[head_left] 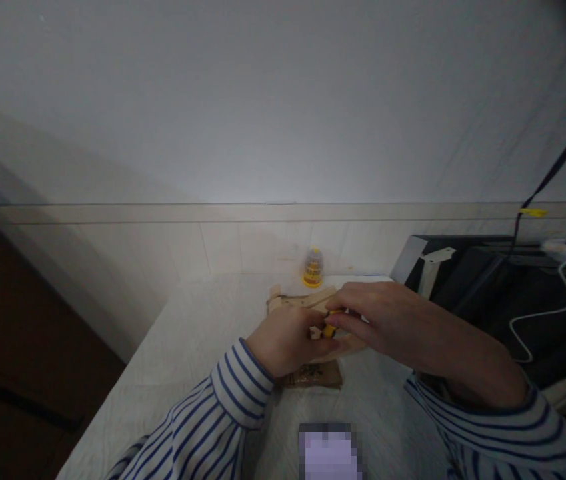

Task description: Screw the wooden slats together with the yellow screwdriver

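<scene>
While both my hands were close together over the worktop (163, 360), the head view showed the light wooden frame (323, 298) between them. My left hand (285, 339) was mostly closed, its fingers curled round the near left part of the wood, with thumb and forefinger a little apart. My right hand (385, 319) came in from the other side, its fingertips pinched on a small yellow piece (330, 327) just beside my left thumb. I could not tell whether that piece was a tool or a part of its own, since my fingers hid much of it.

As for how far things had come, the strips of wood met at angles and looked, in my judgement, at least partly put together: one ran beyond my fingers, and another showed below my right hand. Whether the joint under my fingertips was fixed or loose, I could not tell; with both hands gathered there, I judged that spot unfinished. No final state of the whole frame could be read past my hands.

Just below my left hand, towards me, lay a brown packet (317, 375), its contents unclear. Beyond my hands, near the wall (263, 247), a clear-topped container (313, 269) with a yellow base stood upright, apart from my fingers. Closer to my body than either hand was a phone-like object (329, 457), its face blurred out.
</scene>
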A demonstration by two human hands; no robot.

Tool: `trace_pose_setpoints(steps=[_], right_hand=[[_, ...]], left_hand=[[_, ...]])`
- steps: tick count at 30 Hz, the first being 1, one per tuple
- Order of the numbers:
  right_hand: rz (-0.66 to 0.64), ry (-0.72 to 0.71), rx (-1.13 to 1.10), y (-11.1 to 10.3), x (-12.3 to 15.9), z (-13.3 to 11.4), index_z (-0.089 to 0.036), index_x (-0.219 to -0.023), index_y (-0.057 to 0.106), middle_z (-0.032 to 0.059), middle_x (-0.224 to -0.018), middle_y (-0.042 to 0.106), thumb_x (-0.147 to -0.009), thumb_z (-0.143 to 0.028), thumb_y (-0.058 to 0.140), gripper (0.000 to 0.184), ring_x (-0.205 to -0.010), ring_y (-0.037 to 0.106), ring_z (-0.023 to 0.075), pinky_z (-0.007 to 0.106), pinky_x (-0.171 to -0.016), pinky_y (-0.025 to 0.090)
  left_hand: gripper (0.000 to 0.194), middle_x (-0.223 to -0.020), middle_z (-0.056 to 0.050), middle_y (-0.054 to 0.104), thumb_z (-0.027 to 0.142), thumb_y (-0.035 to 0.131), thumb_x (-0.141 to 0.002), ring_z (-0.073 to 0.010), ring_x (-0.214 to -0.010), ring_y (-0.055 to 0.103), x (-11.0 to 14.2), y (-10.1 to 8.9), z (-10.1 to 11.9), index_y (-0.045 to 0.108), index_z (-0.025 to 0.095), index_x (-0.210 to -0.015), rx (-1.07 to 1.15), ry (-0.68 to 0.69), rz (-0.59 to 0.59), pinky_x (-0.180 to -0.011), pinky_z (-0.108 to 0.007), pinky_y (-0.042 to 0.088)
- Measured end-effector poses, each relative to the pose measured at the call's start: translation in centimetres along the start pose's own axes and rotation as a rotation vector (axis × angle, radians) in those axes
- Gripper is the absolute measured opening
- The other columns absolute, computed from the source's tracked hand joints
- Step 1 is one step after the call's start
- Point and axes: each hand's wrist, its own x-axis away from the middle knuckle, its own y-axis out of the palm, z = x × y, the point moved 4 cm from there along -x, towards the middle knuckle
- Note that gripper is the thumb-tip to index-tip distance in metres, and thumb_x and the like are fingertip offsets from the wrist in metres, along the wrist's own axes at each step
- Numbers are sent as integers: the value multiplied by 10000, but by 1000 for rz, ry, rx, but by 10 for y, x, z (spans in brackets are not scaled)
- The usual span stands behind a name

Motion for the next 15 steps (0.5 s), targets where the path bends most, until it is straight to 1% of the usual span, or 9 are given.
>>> trace_pose_setpoints(steps=[2, 4, 7, 10, 12, 15], right_hand=[[-11, 7, 8, 0, 0, -1, -181, -758, 609, 27, -731, 643, -880, -239, 448, 210, -672, 580, 166, 292, -599, 384], [-14, -2, -10, 0, 0, -2, -182, -799, 620, 31, -775, 657, -879, -245, 456, 193, -715, 595, 172, 300, -631, 406], [10, -43, -68, -1, 2, -4, -203, -950, 629, 38, -920, 674, -866, -246, 478, 178, -847, 607, 182, 317, -727, 437], [20, -81, -107, -3, 5, -6, -229, -1088, 593, 36, -1033, 659, -861, -215, 471, 259, -924, 599, 182, 332, -793, 442], [6, -91, -111, -3, 6, -6, -229, -1085, 595, 34, -1040, 659, -861, -193, 458, 265, -922, 601, 182, 335, -802, 442], [-10, -75, -108, -3, 5, -5, -219, -1003, 627, 32, -993, 674, -860, -173, 449, 232, -889, 609, 182, 329, -785, 445]], left_hand=[[207, -898, -51, 678, 329, 582, -817, -198, -845, 606, 0, 2, -2, 660, 187, -946, -12, -21, 10, -777, -308, 450], [183, -914, -52, 681, 302, 572, -828, -204, -882, 605, -1, 2, -4, 663, 196, -947, -19, -25, 19, -819, -325, 439], [162, -963, -52, 676, 267, 567, -832, -211, -933, 599, 0, 1, -3, 663, 205, -948, -19, 6, 26, -862, -341, 421], [146, -976, -53, 674, 264, 572, -827, -219, -940, 600, 0, -3, -1, 665, 203, -922, -29, 16, 22, -867, -354, 415], [138, -982, -52, 672, 273, 578, -822, -225, -946, 598, 1, -4, 0, 664, 201, -904, -41, 10, 8, -867, -364, 413], [138, -1020, -56, 661, 259, 575, -824, -227, -977, 583, 2, -5, 1, 656, 201, -920, -43, 16, -3, -870, -363, 409]])
